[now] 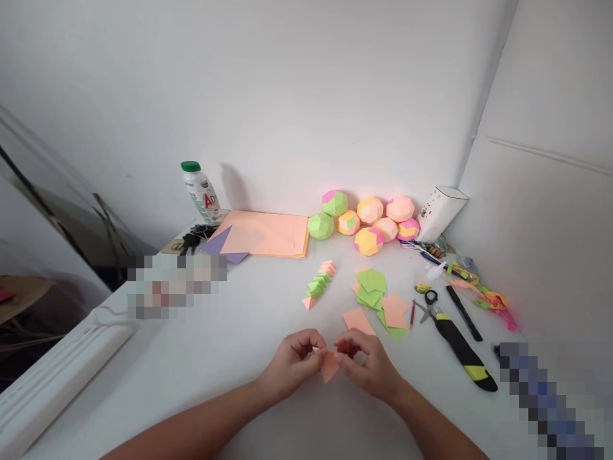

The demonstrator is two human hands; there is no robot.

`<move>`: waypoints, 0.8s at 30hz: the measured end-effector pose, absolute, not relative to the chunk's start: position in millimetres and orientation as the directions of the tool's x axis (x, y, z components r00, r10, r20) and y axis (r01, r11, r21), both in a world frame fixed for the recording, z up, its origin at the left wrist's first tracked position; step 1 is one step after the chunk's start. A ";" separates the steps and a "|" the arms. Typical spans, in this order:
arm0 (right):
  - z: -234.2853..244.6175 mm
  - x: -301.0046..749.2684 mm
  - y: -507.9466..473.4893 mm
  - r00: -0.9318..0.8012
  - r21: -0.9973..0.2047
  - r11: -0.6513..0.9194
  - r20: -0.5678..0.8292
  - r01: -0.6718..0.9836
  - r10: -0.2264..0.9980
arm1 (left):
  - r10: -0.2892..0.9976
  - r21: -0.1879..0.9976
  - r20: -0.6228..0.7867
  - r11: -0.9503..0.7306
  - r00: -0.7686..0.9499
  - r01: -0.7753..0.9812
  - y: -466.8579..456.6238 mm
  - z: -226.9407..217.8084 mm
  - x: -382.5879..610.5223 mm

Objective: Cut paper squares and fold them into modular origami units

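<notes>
My left hand [293, 359] and my right hand [364, 362] meet over the white table [191, 370], both pinching a small folded piece of orange paper [329, 366] between fingertips. Just beyond the hands lies a flat orange square [359, 321]. Farther back sit a row of folded green and orange paper units [318, 285] and a loose pile of green and orange squares [378, 297].
Several coloured paper balls [366, 220] line the wall beside a white carton [440, 213]. A stack of orange sheets [265, 233], a bottle with a green cap [202, 191] and keys [194, 237] stand at the left. Scissors [428, 305], a utility knife [462, 350] and pens lie at the right.
</notes>
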State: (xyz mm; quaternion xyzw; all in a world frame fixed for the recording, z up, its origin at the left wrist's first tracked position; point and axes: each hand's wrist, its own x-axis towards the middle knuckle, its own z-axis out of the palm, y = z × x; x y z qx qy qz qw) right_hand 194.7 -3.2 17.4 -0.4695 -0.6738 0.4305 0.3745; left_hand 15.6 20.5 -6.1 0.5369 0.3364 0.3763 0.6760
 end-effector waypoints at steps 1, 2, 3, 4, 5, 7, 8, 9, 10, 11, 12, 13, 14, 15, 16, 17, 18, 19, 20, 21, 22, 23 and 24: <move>16.9 192.9 -4.1 -0.286 -0.933 0.172 0.080 0.315 0.955 | 0.870 0.980 -0.046 0.134 0.491 -0.144 20.2 -6.3 15.6; 16.5 191.5 -5.0 -0.282 -0.933 0.154 0.059 0.325 0.957 | 0.875 0.984 -0.036 0.116 0.482 -0.137 20.1 -6.2 15.6; 16.2 190.7 -5.7 -0.272 -0.932 0.137 0.043 0.336 0.961 | 0.885 0.988 -0.020 0.090 0.465 -0.127 20.2 -6.0 15.3; 16.2 190.6 -6.1 -0.256 -0.931 0.124 0.034 0.344 0.966 | 0.895 0.991 -0.003 0.061 0.446 -0.117 20.6 -5.7 14.8; 16.5 191.0 -6.3 -0.240 -0.930 0.117 0.032 0.349 0.970 | 0.903 0.993 0.012 0.040 0.430 -0.111 21.1 -5.2 14.3; 17.8 193.0 -6.1 -0.223 -0.929 0.117 0.038 0.350 0.974 | 0.916 0.993 0.016 0.032 0.401 -0.112 22.5 -4.0 12.9; 18.7 194.1 -5.8 -0.217 -0.930 0.117 0.042 0.349 0.975 | 0.923 0.993 0.008 0.039 0.384 -0.115 23.0 -3.3 12.3; 19.6 195.1 -5.5 -0.211 -0.931 0.116 0.043 0.347 0.977 | 0.931 0.992 -0.002 0.049 0.366 -0.119 23.4 -2.4 11.8; 20.5 195.9 -5.2 -0.202 -0.932 0.112 0.043 0.343 0.978 | 0.938 0.990 -0.010 0.057 0.346 -0.127 23.4 -1.6 11.5; 21.3 196.4 -5.0 -0.195 -0.935 0.108 0.042 0.339 0.980 | 0.943 0.989 -0.014 0.063 0.333 -0.137 23.1 -0.9 11.4; 21.7 196.6 -4.9 -0.186 -0.937 0.102 0.041 0.334 0.982 | 0.943 0.986 -0.017 0.071 0.333 -0.152 22.5 -0.4 11.7; 21.7 196.6 -4.8 -0.174 -0.939 0.098 0.041 0.330 0.984 | 0.938 0.981 -0.020 0.085 0.346 -0.173 21.7 -0.3 12.2; 21.4 196.4 -4.8 -0.164 -0.941 0.092 0.039 0.325 0.986 | 0.931 0.975 -0.026 0.104 0.365 -0.196 20.9 -0.7 13.1; 20.8 196.0 -4.9 -0.157 -0.944 0.085 0.036 0.318 0.987 | 0.922 0.968 -0.034 0.126 0.386 -0.215 20.0 -1.5 14.1; 20.1 195.6 -5.0 -0.155 -0.948 0.076 0.029 0.309 0.988 | 0.915 0.962 -0.043 0.146 0.402 -0.232 19.4 -2.8 15.3; 19.4 195.2 -5.0 -0.158 -0.953 0.066 0.019 0.297 0.987 | 0.915 0.958 -0.051 0.157 0.400 -0.239 19.0 -4.5 16.4; 18.8 194.9 -5.1 -0.164 -0.958 0.052 0.006 0.281 0.986 | 0.916 0.957 -0.053 0.160 0.398 -0.241 18.9 -6.2 17.3; 18.6 194.7 -5.0 -0.167 -0.963 0.037 -0.008 0.266 0.986 | 0.919 0.958 -0.053 0.157 0.390 -0.240 19.1 -7.9 17.9; 18.8 194.7 -4.7 -0.167 -0.967 0.022 -0.021 0.254 0.986 | 0.922 0.959 -0.051 0.153 0.385 -0.239 19.5 -9.4 18.2; 19.3 194.9 -4.3 -0.159 -0.970 0.006 -0.033 0.244 0.987 | 0.922 0.959 -0.050 0.152 0.383 -0.241 20.0 -10.5 18.0; 19.9 195.3 -3.6 -0.141 -0.973 -0.015 -0.048 0.231 0.989 | 0.922 0.957 -0.051 0.155 0.384 -0.244 20.5 -11.3 17.5; 20.5 195.9 -2.8 -0.119 -0.977 -0.040 -0.066 0.211 0.991 | 0.920 0.956 -0.056 0.162 0.387 -0.246 20.9 -11.6 16.8; 20.8 196.6 -1.9 -0.098 -0.981 -0.067 -0.086 0.183 0.991 | 0.917 0.953 -0.063 0.172 0.394 -0.248 21.2 -11.5 15.9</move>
